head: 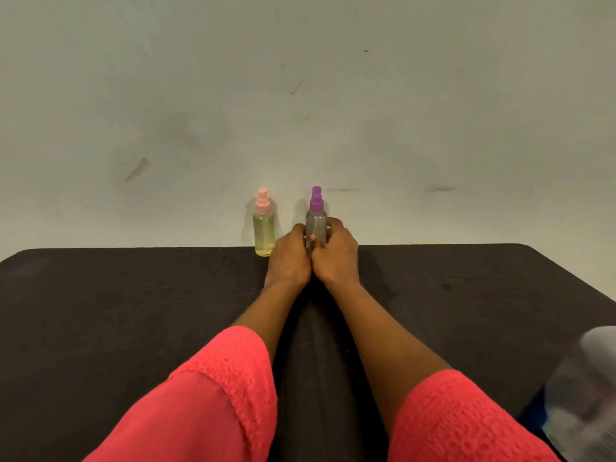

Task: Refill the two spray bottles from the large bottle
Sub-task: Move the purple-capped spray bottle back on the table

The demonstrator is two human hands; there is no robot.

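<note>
Two small spray bottles stand upright at the far edge of the black table (133, 311). The pink-capped bottle (264, 225) on the left holds yellowish liquid and stands free. The purple-capped bottle (316, 221) on the right looks clear and grey. My left hand (289, 258) and my right hand (336, 253) both hold its lower body, fingers curled round it from either side. The base of that bottle is hidden behind my hands. A large clear bottle (583, 391) shows blurred at the near right edge, partly cut off by the frame.
A pale wall (300, 95) with a few scuffs rises right behind the table's far edge. My forearms in pink-red sleeves reach across the table's middle. The table's right corner is rounded and its edge runs down toward the large bottle.
</note>
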